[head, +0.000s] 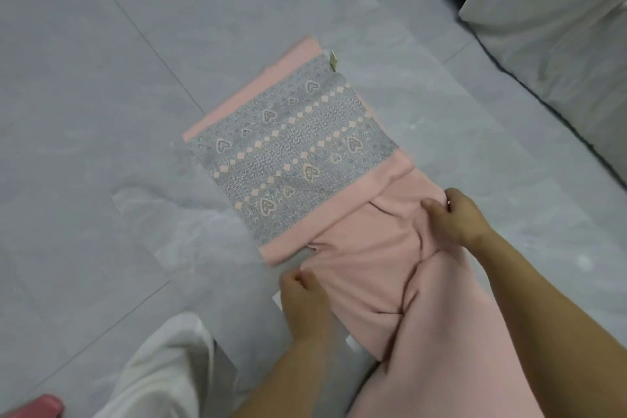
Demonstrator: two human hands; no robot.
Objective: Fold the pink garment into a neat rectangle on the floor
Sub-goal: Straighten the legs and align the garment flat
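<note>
Garment: one pink garment [359,268] on the grey tiled floor [101,119]; its one grey heart-patterned panel [288,153] lies flat; the plain part is rumpled
Hands: two; left hand [302,302] and right hand [454,217] each pinch the plain fabric's opposite edges
Nearby: one white trouser leg [163,370]

The pink garment [373,248] lies on the floor [101,112], its grey heart-patterned panel flat at the far end, plain pink near part rumpled, perhaps half-folded.
</note>
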